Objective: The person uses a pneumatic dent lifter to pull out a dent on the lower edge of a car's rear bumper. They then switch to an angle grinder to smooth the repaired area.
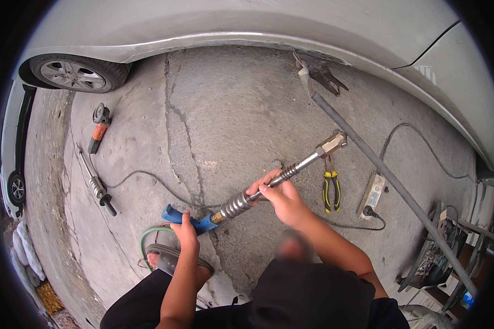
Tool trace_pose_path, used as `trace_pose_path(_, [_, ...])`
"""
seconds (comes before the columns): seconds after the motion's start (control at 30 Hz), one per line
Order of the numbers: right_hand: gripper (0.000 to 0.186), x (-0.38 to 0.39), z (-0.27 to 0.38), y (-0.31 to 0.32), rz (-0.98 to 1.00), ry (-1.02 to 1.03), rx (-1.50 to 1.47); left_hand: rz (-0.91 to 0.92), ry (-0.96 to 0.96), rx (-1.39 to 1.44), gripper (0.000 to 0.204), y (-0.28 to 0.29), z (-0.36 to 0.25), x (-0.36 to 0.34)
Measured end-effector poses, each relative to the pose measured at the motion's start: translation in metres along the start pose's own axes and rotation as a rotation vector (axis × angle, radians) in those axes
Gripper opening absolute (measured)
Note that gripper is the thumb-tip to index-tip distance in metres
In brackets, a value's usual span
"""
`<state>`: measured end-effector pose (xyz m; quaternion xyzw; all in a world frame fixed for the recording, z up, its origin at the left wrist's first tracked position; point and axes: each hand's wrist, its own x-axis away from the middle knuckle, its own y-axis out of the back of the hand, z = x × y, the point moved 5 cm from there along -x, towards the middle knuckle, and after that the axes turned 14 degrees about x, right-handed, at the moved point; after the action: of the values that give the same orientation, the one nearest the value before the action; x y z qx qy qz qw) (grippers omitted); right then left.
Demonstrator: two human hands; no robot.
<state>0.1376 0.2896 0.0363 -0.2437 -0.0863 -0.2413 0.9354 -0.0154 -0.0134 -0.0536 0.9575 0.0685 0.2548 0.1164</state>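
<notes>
My left hand (186, 233) is closed on the blue handle (207, 222) of a long metal tool (236, 205). The fingers of my right hand (282, 203) are wrapped round that tool's shaft, just past its coiled middle. The tool slants up to the right, ending in a brass-coloured squared head (330, 143) near a long grey pipe (387, 170). Pliers with yellow and black handles (331, 189) lie on the concrete below that head.
A silver car (247, 22) spans the top, clamp-like metal tools (329, 79) beside it. An orange grinder (100, 131) and chrome tool (96, 186) lie left; a power strip (372, 194), cords and metal equipment (422, 257) are right. My sandalled foot (167, 259) is below.
</notes>
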Motion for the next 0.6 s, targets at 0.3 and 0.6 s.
trace_pose_path(0.3, [0.023, -0.013, -0.012, 0.001, -0.054, 0.015, -0.080, -0.030, 0.018, -0.074, 0.046, -0.004, 0.005, -0.014])
trace_pose_path(0.6, [0.032, -0.047, -0.010, -0.008, -0.070, -0.034, -0.020, 0.077, -0.311, -0.355, 0.068, -0.009, -0.005, -0.006])
